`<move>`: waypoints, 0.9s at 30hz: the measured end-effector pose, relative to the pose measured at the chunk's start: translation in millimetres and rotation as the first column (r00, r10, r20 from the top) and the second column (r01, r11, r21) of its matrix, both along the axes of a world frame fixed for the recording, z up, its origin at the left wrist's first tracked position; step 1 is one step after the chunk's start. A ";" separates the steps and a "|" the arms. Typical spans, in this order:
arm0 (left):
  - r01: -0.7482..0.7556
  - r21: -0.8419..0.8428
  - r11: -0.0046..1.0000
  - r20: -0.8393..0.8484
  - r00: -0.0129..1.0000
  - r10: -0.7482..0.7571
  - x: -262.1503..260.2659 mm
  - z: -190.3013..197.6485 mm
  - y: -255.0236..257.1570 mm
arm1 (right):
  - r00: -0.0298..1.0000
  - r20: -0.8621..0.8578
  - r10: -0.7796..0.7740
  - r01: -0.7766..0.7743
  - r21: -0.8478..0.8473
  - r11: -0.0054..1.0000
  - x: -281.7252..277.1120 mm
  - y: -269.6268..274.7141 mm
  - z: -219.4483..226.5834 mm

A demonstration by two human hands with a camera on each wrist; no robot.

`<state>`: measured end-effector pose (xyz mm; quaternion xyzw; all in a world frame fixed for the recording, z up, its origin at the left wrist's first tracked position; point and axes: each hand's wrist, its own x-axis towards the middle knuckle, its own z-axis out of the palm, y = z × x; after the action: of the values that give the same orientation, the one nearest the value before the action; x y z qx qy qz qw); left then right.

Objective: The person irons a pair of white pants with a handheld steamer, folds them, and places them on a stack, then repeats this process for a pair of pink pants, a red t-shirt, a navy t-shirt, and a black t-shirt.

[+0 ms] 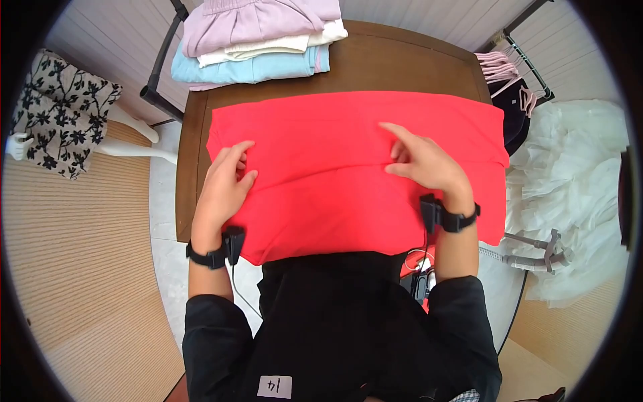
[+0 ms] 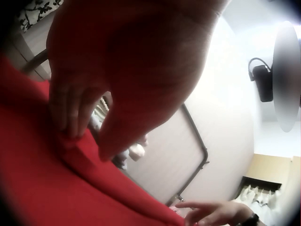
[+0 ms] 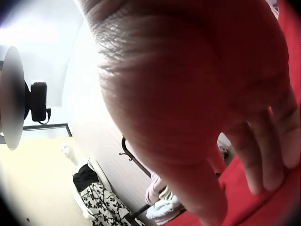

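Note:
A wide piece of red cloth (image 1: 321, 214), folded with a long crease across its middle, covers the near part of a brown table (image 1: 402, 60). My left hand (image 1: 228, 184) is over its left side, thumb and index finger apart. In the left wrist view, the fingers (image 2: 70, 110) reach down to the red surface beside a small fold. On the right side of the cloth is my right hand (image 1: 429, 161), index finger extended and the other fingers loosely bent. The right wrist view shows those fingertips (image 3: 263, 183) right at the cloth.
Folded clothes (image 1: 261, 47) in lilac, white and light blue are stacked at the table's far left. A mannequin in a floral skirt (image 1: 67, 114) stands left. Pink hangers (image 1: 497, 67) and a white ruffled dress (image 1: 569, 194) are at the right.

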<state>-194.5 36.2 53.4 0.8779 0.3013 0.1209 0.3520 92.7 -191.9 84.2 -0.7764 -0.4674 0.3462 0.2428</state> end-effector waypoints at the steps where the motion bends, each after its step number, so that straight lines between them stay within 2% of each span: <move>1: 0.026 0.074 0.997 0.035 0.999 -0.029 -6.0 2.4 -6.5 | 1.000 0.001 -0.005 0.005 -0.009 1.000 1.1 -17.0 -0.6; 2: 0.030 0.064 0.998 0.036 0.999 -0.032 -11.4 4.3 -12.1 | 0.985 0.164 -0.049 0.044 0.035 0.998 1.6 -36.0 -1.4; 3: 0.081 0.112 0.990 -0.035 0.996 -0.078 -17.1 6.2 -17.7 | 0.943 0.319 -0.097 0.074 0.083 0.994 1.8 -54.3 -2.3; 4: 0.133 0.159 0.978 -0.107 0.987 -0.117 -21.2 6.0 -22.1 | 0.942 0.321 -0.095 0.074 0.075 0.994 2.1 -71.0 -5.3; 5: 0.172 0.076 0.982 -0.196 0.968 -0.154 -23.1 3.9 -26.0 | 0.889 0.436 -0.140 0.150 0.012 0.989 2.0 -86.6 -10.9; 6: 0.174 0.071 0.982 -0.196 0.968 -0.157 -20.3 3.7 -28.8 | 0.819 0.547 -0.173 0.232 -0.041 0.972 4.5 -97.8 -16.1; 7: 0.180 0.109 0.978 -0.244 0.958 -0.149 -16.0 4.7 -32.1 | 0.852 0.491 -0.180 0.247 -0.074 0.966 8.8 -103.6 -19.5; 11: 0.247 0.160 0.956 -0.321 0.929 -0.186 -4.6 -0.5 -16.6 | 0.851 0.503 -0.153 0.234 -0.102 0.967 20.1 -104.5 -27.6; 18: 0.237 0.147 0.960 -0.317 0.931 -0.181 5.2 -7.0 16.6 | 0.852 0.511 -0.112 0.201 -0.123 0.972 45.6 -70.6 -37.7; 23: 0.243 0.185 0.952 -0.308 0.934 -0.179 -2.4 4.1 13.0 | 0.829 0.535 -0.163 0.250 -0.094 0.964 29.1 -64.9 -29.9; 25: 0.152 0.217 0.964 -0.271 0.958 -0.090 -5.8 23.0 -13.4 | 0.837 0.443 -0.320 0.235 0.237 0.943 23.8 -81.3 -28.3; 26: 0.149 0.212 0.966 -0.273 0.958 -0.087 -3.2 32.3 -26.4 | 0.839 0.443 -0.315 0.232 0.232 0.945 16.0 -88.2 -23.6; 27: 0.129 0.089 0.988 -0.256 0.961 -0.103 0.7 42.1 -40.5 | 0.867 0.308 -0.391 0.329 0.236 0.914 5.0 -96.4 -14.9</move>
<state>-193.9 -4.3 95.6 0.9195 0.2845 0.0038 0.2711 97.7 -288.2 69.3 -0.8744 -0.3779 0.1092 0.2840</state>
